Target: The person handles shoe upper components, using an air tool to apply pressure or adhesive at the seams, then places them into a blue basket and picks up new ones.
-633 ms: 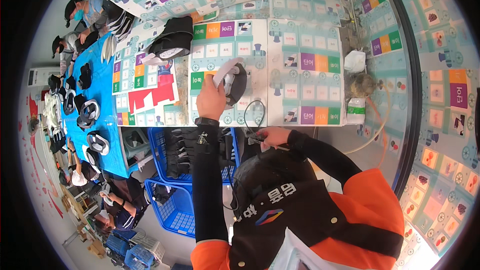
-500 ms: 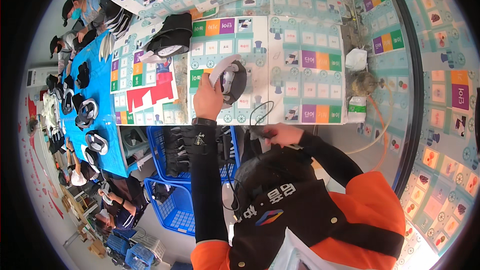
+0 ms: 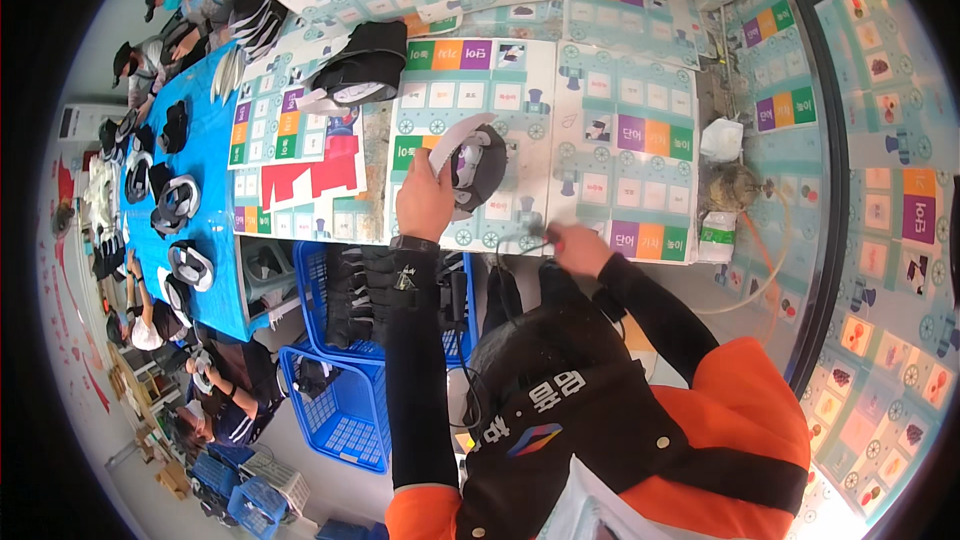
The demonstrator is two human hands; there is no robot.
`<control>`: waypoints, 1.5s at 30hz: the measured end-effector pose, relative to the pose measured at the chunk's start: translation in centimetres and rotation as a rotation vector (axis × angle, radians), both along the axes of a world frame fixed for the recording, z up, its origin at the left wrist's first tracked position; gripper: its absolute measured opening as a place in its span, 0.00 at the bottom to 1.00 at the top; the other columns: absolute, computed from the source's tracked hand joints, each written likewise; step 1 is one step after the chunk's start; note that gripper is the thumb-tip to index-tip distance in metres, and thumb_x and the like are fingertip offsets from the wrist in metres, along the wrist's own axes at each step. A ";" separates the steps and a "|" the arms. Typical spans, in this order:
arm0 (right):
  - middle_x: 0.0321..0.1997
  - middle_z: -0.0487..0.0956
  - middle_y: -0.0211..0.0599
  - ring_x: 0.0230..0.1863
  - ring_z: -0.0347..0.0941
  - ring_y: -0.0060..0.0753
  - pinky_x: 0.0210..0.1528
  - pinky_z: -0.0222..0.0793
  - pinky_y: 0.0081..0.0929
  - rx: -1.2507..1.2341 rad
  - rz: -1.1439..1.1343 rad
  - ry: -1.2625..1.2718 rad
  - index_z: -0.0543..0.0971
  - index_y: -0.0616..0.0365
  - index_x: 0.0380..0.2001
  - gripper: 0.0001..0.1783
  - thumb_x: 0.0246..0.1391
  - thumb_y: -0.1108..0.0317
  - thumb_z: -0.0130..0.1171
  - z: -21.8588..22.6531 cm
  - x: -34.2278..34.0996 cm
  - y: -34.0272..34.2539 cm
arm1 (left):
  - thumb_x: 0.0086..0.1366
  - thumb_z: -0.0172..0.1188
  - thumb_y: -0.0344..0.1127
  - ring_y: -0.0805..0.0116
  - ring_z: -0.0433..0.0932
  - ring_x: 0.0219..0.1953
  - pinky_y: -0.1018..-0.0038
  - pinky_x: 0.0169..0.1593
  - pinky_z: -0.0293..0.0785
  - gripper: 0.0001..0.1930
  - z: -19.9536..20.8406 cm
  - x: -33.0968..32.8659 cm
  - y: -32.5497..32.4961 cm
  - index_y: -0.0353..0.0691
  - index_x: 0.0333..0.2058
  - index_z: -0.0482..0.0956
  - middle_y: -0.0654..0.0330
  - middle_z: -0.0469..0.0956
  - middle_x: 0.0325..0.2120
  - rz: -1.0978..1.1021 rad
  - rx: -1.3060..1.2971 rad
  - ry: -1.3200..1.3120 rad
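Observation:
Over the patterned table sheet (image 3: 420,125), my left hand (image 3: 424,205) grips the pale curved edge of a dark cap (image 3: 487,175). The cap's open inside faces up, showing a light lining. Right of it, close to the table's near edge, my right hand (image 3: 582,252) is closed around a small dark tool (image 3: 546,233). A thin dark cord trails from that tool. Motion blur hides what kind of tool it is, and it is apart from the cap. A stack of black caps (image 3: 362,60) rests farther back on the left.
Red cut-out sheets (image 3: 312,180) lie left of my left hand. Blue baskets (image 3: 345,420) holding dark items stand below the table. Further left, several caps (image 3: 178,202) lie on a blue table (image 3: 215,285) with people (image 3: 195,0) around it. A pale hose (image 3: 770,285) hangs at right.
My right hand has moved right and up to the table's near edge with the tool. My left hand keeps its hold on the cap. The whole view has shifted slightly.

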State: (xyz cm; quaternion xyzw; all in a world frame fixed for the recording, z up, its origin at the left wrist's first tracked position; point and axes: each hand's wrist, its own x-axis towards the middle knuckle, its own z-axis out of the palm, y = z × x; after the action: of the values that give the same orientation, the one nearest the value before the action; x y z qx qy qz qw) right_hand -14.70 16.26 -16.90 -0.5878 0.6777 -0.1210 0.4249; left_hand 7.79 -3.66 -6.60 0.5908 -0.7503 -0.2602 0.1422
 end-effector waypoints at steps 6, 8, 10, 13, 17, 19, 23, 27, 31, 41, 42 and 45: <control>0.35 0.83 0.49 0.35 0.81 0.53 0.37 0.75 0.44 0.115 0.204 -0.245 0.77 0.56 0.45 0.15 0.53 0.67 0.58 2.0 2.3 0.3 | 0.72 0.56 0.42 0.35 0.80 0.38 0.47 0.38 0.76 0.14 0.0 -0.6 0.0 0.38 0.45 0.69 0.43 0.80 0.39 -0.020 -0.112 -0.001; 0.34 0.84 0.34 0.29 0.79 0.27 0.27 0.73 0.30 0.118 0.022 -0.302 0.78 0.55 0.45 0.14 0.54 0.72 0.55 3.1 1.2 -1.3 | 0.72 0.56 0.42 0.36 0.81 0.38 0.47 0.38 0.76 0.13 0.0 -0.5 0.0 0.38 0.45 0.69 0.43 0.80 0.40 -0.020 -0.075 -0.005; 0.28 0.82 0.42 0.26 0.80 0.41 0.30 0.73 0.36 0.119 -0.363 -0.566 0.78 0.55 0.42 0.12 0.54 0.67 0.59 3.9 -0.3 -2.6 | 0.70 0.58 0.41 0.36 0.81 0.38 0.47 0.39 0.76 0.14 -0.1 -1.0 -0.2 0.39 0.46 0.69 0.44 0.80 0.40 -0.055 -0.062 -0.034; 0.25 0.80 0.39 0.21 0.77 0.34 0.25 0.71 0.32 0.041 -0.447 -0.476 0.78 0.58 0.41 0.12 0.53 0.70 0.57 3.5 -1.4 -5.1 | 0.67 0.60 0.39 0.38 0.82 0.38 0.48 0.39 0.78 0.15 0.3 -1.4 0.3 0.39 0.47 0.69 0.46 0.80 0.43 -0.143 -0.049 -0.072; 0.27 0.82 0.50 0.26 0.82 0.47 0.31 0.76 0.39 0.078 -0.390 -0.384 0.80 0.62 0.44 0.18 0.50 0.70 0.56 5.1 -0.5 -7.5 | 0.65 0.62 0.38 0.39 0.82 0.37 0.49 0.39 0.79 0.18 -0.2 -0.9 1.6 0.39 0.50 0.69 0.47 0.80 0.45 -0.168 -0.059 -0.093; 0.28 0.82 0.54 0.30 0.81 0.54 0.34 0.76 0.42 0.087 -0.389 -0.367 0.80 0.63 0.43 0.17 0.50 0.69 0.56 5.3 0.3 -8.2 | 0.65 0.63 0.37 0.39 0.82 0.36 0.49 0.39 0.79 0.20 -0.4 -1.1 2.3 0.39 0.52 0.69 0.47 0.79 0.45 -0.141 -0.063 -0.086; 0.31 0.81 0.61 0.39 0.78 0.69 0.42 0.74 0.53 -0.160 -0.286 -0.108 0.81 0.64 0.39 0.16 0.50 0.65 0.56 2.1 0.5 -8.3 | 0.64 0.63 0.36 0.39 0.82 0.36 0.49 0.39 0.79 0.20 -0.4 -2.0 2.8 0.39 0.52 0.69 0.47 0.79 0.46 -0.156 -0.047 -0.056; 0.33 0.81 0.62 0.40 0.77 0.69 0.44 0.72 0.57 -0.094 -0.217 -0.152 0.81 0.63 0.38 0.15 0.51 0.64 0.57 0.9 0.7 -8.3 | 0.64 0.63 0.36 0.38 0.82 0.37 0.49 0.39 0.79 0.20 -0.7 -2.2 2.7 0.39 0.52 0.69 0.47 0.79 0.45 -0.147 -0.050 -0.051; 0.34 0.81 0.62 0.41 0.77 0.68 0.44 0.72 0.57 -0.127 -0.267 -0.143 0.82 0.63 0.36 0.14 0.52 0.64 0.56 0.8 0.2 -8.3 | 0.65 0.62 0.35 0.36 0.81 0.39 0.48 0.40 0.78 0.18 -0.5 -2.2 2.8 0.38 0.49 0.69 0.45 0.78 0.45 -0.139 -0.054 -0.054; 0.34 0.82 0.60 0.41 0.78 0.67 0.45 0.73 0.54 -0.151 -0.343 -0.158 0.82 0.61 0.37 0.14 0.52 0.65 0.57 1.4 0.4 -8.8 | 0.65 0.62 0.35 0.35 0.80 0.41 0.48 0.41 0.78 0.18 -0.5 -2.2 3.4 0.39 0.50 0.69 0.46 0.78 0.46 -0.122 -0.036 -0.038; 0.34 0.82 0.60 0.41 0.78 0.67 0.45 0.73 0.54 -0.152 -0.344 -0.157 0.82 0.61 0.37 0.14 0.52 0.65 0.57 1.5 0.3 -8.9 | 0.65 0.62 0.35 0.35 0.80 0.41 0.48 0.41 0.78 0.18 -0.6 -2.2 3.3 0.39 0.50 0.69 0.46 0.78 0.46 -0.123 -0.036 -0.038; 0.34 0.82 0.60 0.41 0.78 0.67 0.44 0.74 0.53 -0.122 -0.208 -0.165 0.82 0.62 0.38 0.14 0.52 0.65 0.57 1.5 0.4 -9.1 | 0.63 0.64 0.35 0.39 0.82 0.38 0.49 0.40 0.79 0.23 -1.1 -1.8 3.1 0.40 0.54 0.67 0.47 0.77 0.49 -0.155 -0.079 -0.054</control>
State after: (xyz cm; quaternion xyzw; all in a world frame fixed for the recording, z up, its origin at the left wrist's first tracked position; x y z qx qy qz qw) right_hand -14.26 7.20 -15.40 -0.5270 0.6892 -0.2533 0.4280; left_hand 6.00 -0.56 -7.69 0.5317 -0.8071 -0.2247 0.1243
